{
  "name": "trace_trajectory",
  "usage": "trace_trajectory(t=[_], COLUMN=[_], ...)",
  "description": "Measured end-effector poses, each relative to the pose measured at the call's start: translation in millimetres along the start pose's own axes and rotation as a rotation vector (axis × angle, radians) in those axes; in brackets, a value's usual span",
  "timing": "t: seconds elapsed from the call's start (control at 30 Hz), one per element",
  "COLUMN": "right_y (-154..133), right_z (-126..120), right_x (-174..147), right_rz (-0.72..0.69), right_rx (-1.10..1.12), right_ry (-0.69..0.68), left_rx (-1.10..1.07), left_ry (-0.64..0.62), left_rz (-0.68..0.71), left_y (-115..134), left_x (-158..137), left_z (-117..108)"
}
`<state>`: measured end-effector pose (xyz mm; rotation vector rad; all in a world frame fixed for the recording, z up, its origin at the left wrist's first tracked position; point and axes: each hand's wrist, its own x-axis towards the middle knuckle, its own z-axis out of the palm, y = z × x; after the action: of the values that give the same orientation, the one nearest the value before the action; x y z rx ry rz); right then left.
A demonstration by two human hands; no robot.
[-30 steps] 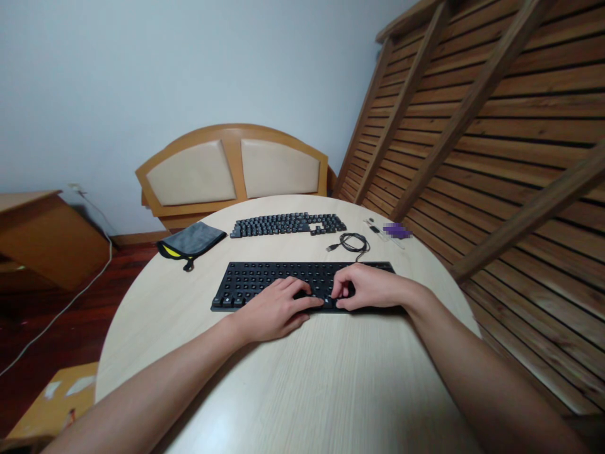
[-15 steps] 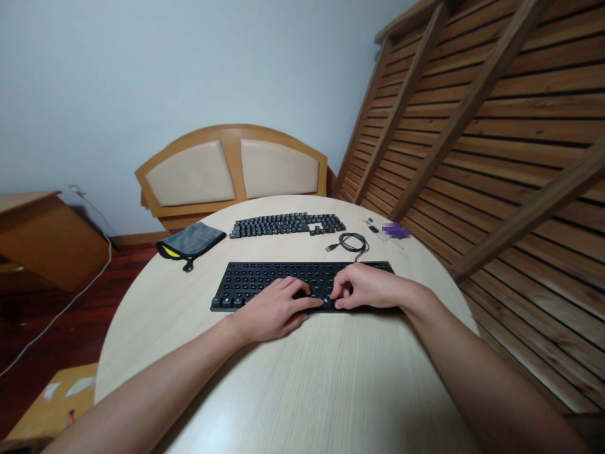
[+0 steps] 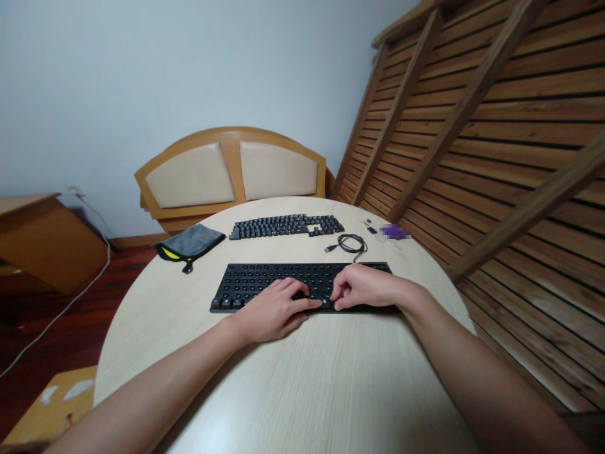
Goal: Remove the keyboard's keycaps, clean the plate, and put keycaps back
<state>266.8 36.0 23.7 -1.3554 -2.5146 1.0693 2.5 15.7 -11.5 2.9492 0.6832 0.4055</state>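
A black keyboard (image 3: 265,272) lies across the table before me, most of its key positions bare, with keycaps (image 3: 226,303) fitted along the left of its front row. My left hand (image 3: 276,309) rests palm down on the keyboard's front edge, fingers spread, its index finger reaching right to a front-row key. Just right of that fingertip, my right hand (image 3: 352,287) pinches thumb and index finger together at a dark keycap (image 3: 332,304) in the front row. The pinching fingers partly cover this keycap. Behind the keyboard, loose black keycaps (image 3: 269,226) are laid out in rows.
A coiled USB cable (image 3: 352,242) lies behind the keyboard. At left is a grey cloth (image 3: 193,243) with yellow lining. Small tools (image 3: 372,230) and a blurred purple item (image 3: 396,231) sit at right on the round table (image 3: 293,391). A slatted wooden panel (image 3: 496,126) stands alongside.
Both hands keep nearly the same places on the keyboard. The view has shifted very slightly; nothing else has visibly moved.
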Motion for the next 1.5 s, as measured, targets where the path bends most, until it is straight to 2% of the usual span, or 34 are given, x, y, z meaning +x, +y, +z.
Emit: trace_trajectory(t=[0.2, 0.27, 0.4, 0.47, 0.57, 0.63, 0.83, 0.93, 1.07, 1.3, 1.5], right_y=[8, 15, 46, 67, 88, 90, 61, 45, 36, 46, 51], right_z=[-2, -5, -10, -11, -9, -5, 5, 3, -7, -31, -37], right_x=[1, 4, 13, 18, 23, 25, 41, 56, 83, 131, 148], right_rz=[-0.114, -0.146, -0.125, -0.102, -0.071, -0.088, -0.233, -0.328, -0.229, 0.033, 0.071], right_rx=[0.026, 0.016, -0.166, -0.219, -0.185, -0.137, -0.091, -0.107, -0.241, -0.451, -0.638], right_ry=[0.037, 0.155, 0.553, 0.632, 0.585, 0.509, 0.325, 0.285, 0.384, 0.610, 0.622], left_rx=[0.005, 0.012, 0.019, 0.021, 0.014, 0.004, -0.006, -0.026, -0.052, -0.077, -0.072], left_ry=[-0.027, -0.044, -0.086, -0.115, -0.152, -0.175, -0.263, -0.270, -0.283, -0.295, -0.266], left_rz=[-0.006, -0.012, -0.032, -0.032, -0.026, -0.017, -0.067, -0.087, -0.114, -0.145, -0.125], left_y=[1, 0, 0, -1, 0, 2, 11, 12, 10, 2, -4], left_x=[0, 0, -3, -4, -6, -7, -8, -9, -10, -11, -15], left_z=[-4, -7, -15, -20, -28, -32, -43, -45, -47, -45, -40])
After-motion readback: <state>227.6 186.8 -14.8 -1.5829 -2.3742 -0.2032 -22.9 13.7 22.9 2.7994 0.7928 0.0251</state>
